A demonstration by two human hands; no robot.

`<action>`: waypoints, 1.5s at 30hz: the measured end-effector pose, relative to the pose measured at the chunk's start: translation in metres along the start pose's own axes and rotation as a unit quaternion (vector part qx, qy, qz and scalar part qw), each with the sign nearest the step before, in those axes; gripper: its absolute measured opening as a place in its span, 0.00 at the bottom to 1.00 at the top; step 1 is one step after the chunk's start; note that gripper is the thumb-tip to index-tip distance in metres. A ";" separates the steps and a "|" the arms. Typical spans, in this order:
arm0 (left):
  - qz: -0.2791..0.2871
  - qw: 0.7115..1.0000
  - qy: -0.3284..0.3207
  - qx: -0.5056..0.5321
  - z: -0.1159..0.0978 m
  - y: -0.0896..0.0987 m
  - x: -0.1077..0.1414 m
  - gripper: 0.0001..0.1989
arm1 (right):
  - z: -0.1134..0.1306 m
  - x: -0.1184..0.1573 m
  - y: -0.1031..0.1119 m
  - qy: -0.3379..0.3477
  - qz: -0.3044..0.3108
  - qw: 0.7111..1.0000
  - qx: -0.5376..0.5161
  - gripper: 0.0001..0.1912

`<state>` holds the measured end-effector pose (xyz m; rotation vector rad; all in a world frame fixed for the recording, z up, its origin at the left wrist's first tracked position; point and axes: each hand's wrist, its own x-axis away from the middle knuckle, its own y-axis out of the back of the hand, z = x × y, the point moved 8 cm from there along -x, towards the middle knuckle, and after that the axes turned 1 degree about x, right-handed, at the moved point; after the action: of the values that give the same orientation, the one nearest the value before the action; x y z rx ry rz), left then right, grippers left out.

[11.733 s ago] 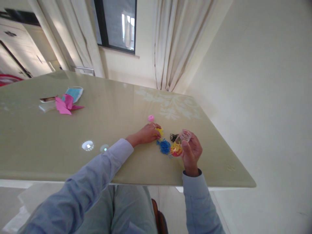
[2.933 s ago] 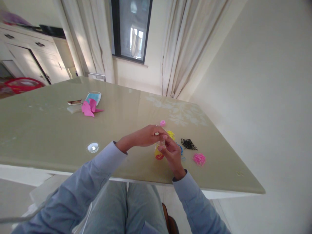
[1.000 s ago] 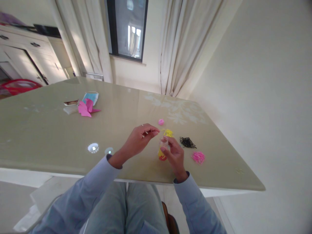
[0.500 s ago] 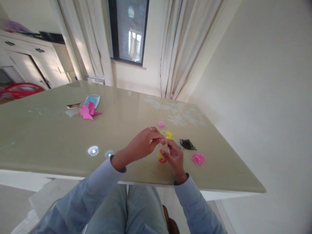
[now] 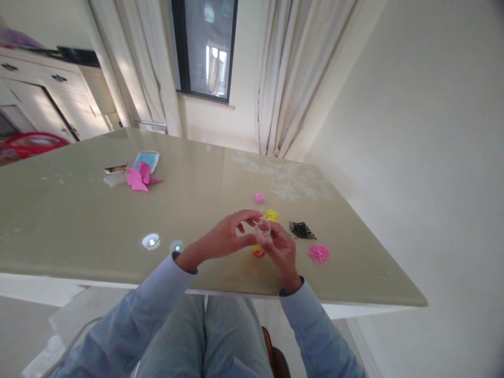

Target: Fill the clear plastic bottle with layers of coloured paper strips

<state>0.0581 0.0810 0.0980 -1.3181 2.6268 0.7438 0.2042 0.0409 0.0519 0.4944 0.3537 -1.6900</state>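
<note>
A small clear jar (image 5: 263, 229) with an open round mouth stands near the table's front edge, yellow and red showing in its lower part. My right hand (image 5: 282, 253) is wrapped round its right side. My left hand (image 5: 232, 234) is at the jar's left, thumb on the near side and fingers at the far rim. Beyond the hands lies a yellow pile (image 5: 271, 215), with a small pink round item (image 5: 259, 198) farther back. To the right are a pile of black strands (image 5: 302, 230) and a pink pile (image 5: 319, 254).
On the left of the table (image 5: 189, 199) are pink folded paper (image 5: 142, 177), a blue face mask (image 5: 147, 160) and a small packet (image 5: 115, 169). Curtains, a window and a wall stand behind; a cabinet (image 5: 74, 97) is at the far left.
My left hand has opened out from over the jar's mouth to its side, with the thumb now lower. The jar's rim shows more fully. The view has shifted slightly.
</note>
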 end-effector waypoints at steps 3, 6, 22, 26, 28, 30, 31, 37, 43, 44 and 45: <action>0.030 0.999 0.011 0.001 0.015 -0.014 0.007 0.33 | -0.002 -0.001 -0.002 -0.014 0.002 0.999 -0.032 0.16; 0.016 0.999 0.030 -0.023 0.029 -0.020 0.011 0.31 | -0.006 -0.001 -0.003 -0.028 -0.007 0.998 -0.054 0.19; -0.182 0.974 -0.002 -0.133 0.065 0.020 0.039 0.23 | -0.023 -0.040 0.051 -0.067 0.067 0.968 0.232 0.25; -0.184 0.969 -0.020 -0.166 0.064 0.020 0.039 0.22 | -0.047 -0.073 0.091 -0.117 0.109 0.917 0.367 0.27; -0.180 0.969 -0.019 -0.171 0.065 0.019 0.038 0.22 | -0.057 -0.083 0.096 -0.133 0.155 0.886 0.417 0.28; -0.176 0.969 -0.016 -0.171 0.067 0.018 0.038 0.21 | -0.065 -0.088 0.091 -0.142 0.212 0.855 0.451 0.29; -0.175 0.970 -0.015 -0.170 0.068 0.018 0.038 0.21 | -0.068 -0.089 0.086 -0.145 0.238 0.841 0.463 0.29; -0.193 0.967 -0.030 -0.161 0.071 0.018 0.040 0.22 | -0.081 -0.100 0.063 -0.145 0.307 0.801 0.493 0.30; -0.205 0.965 -0.036 -0.162 0.073 0.020 0.040 0.21 | -0.086 -0.107 0.053 -0.119 0.333 0.777 0.520 0.22; -0.208 0.964 -0.035 -0.161 0.073 0.020 0.040 0.21 | -0.086 -0.108 0.052 -0.113 0.334 0.775 0.525 0.20; -0.210 0.964 -0.036 -0.159 0.073 0.020 0.040 0.21 | -0.085 -0.107 0.051 -0.106 0.334 0.773 0.529 0.18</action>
<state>0.0089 0.0964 0.0293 -1.8084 2.1165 1.1385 0.2785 0.1655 0.0358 1.0754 -0.9344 -1.0640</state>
